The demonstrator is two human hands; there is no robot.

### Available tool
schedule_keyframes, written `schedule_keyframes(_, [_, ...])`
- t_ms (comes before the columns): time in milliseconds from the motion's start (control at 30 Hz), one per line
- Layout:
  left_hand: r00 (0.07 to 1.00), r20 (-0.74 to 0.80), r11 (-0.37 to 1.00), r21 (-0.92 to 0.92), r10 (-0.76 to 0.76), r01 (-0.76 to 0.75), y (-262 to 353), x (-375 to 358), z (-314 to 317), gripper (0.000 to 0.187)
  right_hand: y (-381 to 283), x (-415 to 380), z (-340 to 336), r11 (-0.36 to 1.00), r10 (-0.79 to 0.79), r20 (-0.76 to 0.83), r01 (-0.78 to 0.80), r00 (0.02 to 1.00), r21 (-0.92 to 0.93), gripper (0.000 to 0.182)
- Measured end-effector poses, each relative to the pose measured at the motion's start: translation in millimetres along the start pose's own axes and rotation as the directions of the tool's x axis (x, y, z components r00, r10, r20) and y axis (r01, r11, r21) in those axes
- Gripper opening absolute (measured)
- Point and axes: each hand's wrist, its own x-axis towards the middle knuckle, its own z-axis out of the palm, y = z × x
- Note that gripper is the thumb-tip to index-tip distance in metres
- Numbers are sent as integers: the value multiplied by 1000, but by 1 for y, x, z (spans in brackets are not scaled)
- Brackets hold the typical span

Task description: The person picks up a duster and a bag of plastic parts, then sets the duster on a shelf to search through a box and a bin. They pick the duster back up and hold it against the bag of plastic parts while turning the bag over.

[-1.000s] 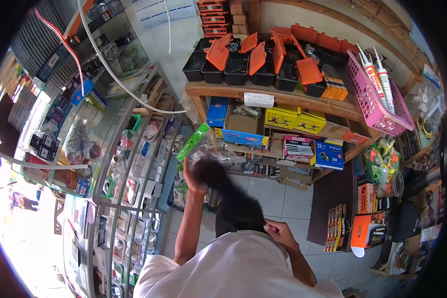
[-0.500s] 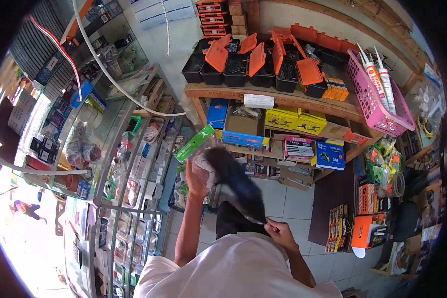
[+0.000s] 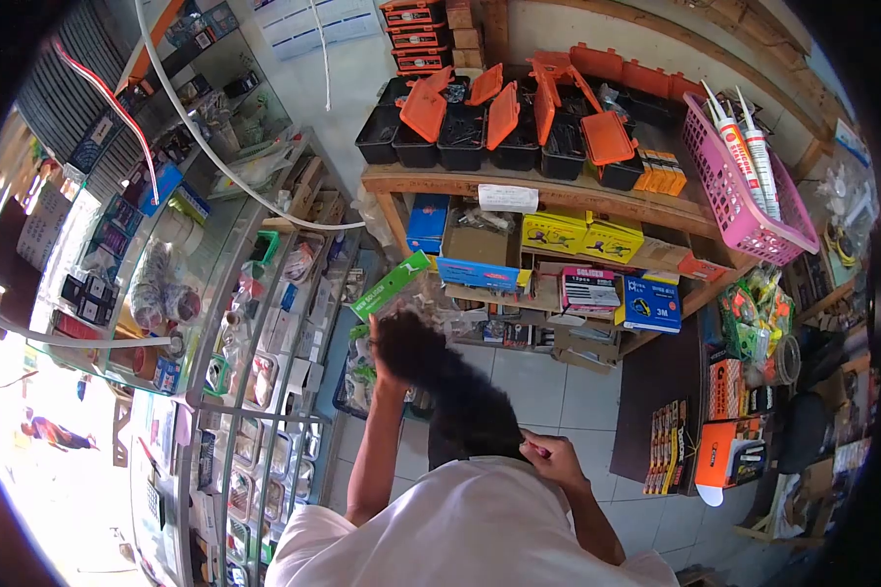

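My left hand (image 3: pixel 386 364) holds a clear plastic packet with a green header card (image 3: pixel 390 284); the fingers are mostly behind a duster. My right hand (image 3: pixel 550 454) is closed round the thin reddish handle of that dark, fluffy duster (image 3: pixel 450 377), low in front of my white shirt. The duster stretches up and left from the right hand, and its blurred tip lies over the packet's lower part and the left hand.
A wooden shelf (image 3: pixel 597 201) ahead bears black bins with orange lids (image 3: pixel 610 139) and a pink basket (image 3: pixel 744 201) with sealant tubes. Glass display cases (image 3: pixel 210 323) stand at left. An orange box (image 3: pixel 726 452) and batteries are at right.
The duster's tip has swung left and slightly down, now covering more of my left hand and the packet. The packet has shifted slightly, still held. My right hand keeps its grip.
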Motion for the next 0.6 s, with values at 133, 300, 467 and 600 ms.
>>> schedule_keyframes(133, [963, -268, 968, 247, 34, 34, -6, -1, 22, 68, 0, 6, 4, 995, -48, -102, 57, 994, 87, 33])
schedule_keyframes(300, [961, -243, 938, 344, 135, -45, -17, -8, 24, 72, -23, 13, 1, 997, -36, -103, 42, 994, 62, 32])
schedule_keyframes(467, [920, -311, 920, 376, 237, -110, -22, 1, 19, 78, -25, 20, 3, 997, -51, -103, 56, 993, 55, 32])
schedule_keyframes(600, [922, -373, 956, 293, 108, 7, -26, -6, 23, 79, -34, 28, 4, 994, -36, -74, 44, 997, 98, 34])
